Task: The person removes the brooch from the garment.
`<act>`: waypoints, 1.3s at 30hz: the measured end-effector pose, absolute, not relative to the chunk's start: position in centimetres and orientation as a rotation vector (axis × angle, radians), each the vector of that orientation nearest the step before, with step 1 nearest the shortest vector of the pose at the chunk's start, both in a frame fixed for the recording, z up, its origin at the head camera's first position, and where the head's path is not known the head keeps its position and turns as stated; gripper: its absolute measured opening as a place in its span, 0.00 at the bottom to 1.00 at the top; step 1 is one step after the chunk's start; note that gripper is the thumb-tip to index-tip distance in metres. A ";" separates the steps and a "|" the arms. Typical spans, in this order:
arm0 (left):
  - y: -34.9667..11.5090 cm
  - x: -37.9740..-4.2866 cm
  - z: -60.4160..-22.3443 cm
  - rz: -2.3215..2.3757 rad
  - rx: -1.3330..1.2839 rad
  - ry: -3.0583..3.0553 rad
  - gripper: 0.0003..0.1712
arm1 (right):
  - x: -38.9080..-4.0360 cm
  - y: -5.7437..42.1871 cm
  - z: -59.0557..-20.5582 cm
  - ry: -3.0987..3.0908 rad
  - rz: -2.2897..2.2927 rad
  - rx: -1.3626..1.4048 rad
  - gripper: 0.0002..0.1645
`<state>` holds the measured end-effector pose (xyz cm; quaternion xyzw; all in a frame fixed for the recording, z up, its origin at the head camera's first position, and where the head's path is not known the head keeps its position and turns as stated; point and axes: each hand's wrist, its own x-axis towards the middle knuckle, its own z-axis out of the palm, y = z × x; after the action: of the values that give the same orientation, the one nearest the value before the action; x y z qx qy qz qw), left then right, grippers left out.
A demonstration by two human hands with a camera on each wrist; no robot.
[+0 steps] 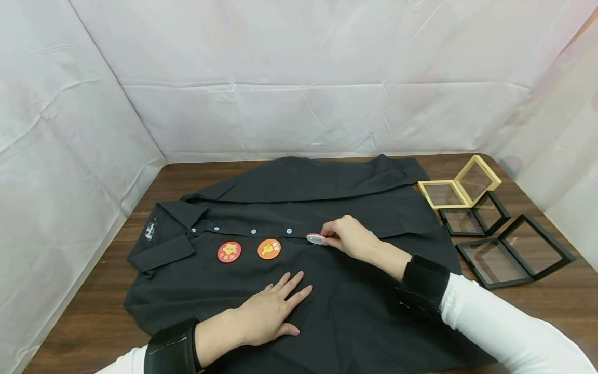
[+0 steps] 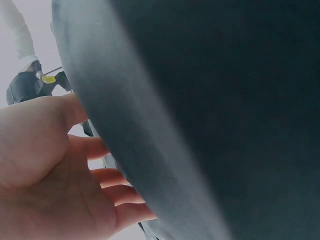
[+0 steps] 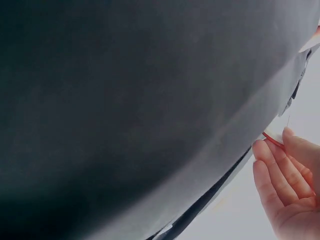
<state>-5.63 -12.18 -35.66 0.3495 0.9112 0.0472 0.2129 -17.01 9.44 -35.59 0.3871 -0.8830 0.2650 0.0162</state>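
A black collared shirt (image 1: 374,306) lies spread on the table, collar toward the left. On its front, below the line of buttons, sit a red round badge (image 1: 229,252) and an orange round badge (image 1: 269,249). My right hand (image 1: 352,239) pinches a third round badge (image 1: 315,239) by its edge, tilted close over the shirt near the button line. In the right wrist view this badge (image 3: 273,139) shows a red rim between thumb and fingers. My left hand (image 1: 268,314) rests on the shirt below the orange badge, fingers spread.
At the right of the table stand three hinged display frames, opened out: a yellow frame (image 1: 489,169), a small black frame (image 1: 500,203) and a larger black frame (image 1: 551,238). White cloth (image 1: 299,119) hangs behind the brown wooden table (image 1: 112,280).
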 end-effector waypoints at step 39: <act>-10.9 -7.1 -31.9 0.600 1.223 2.708 0.24 | -13.7 11.4 -30.5 -2.534 1.203 1.032 0.04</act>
<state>-7.14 -10.91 -31.92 0.4029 0.8920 0.1975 0.0553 -13.68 11.44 -30.46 0.3444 -0.8453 0.4012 0.0764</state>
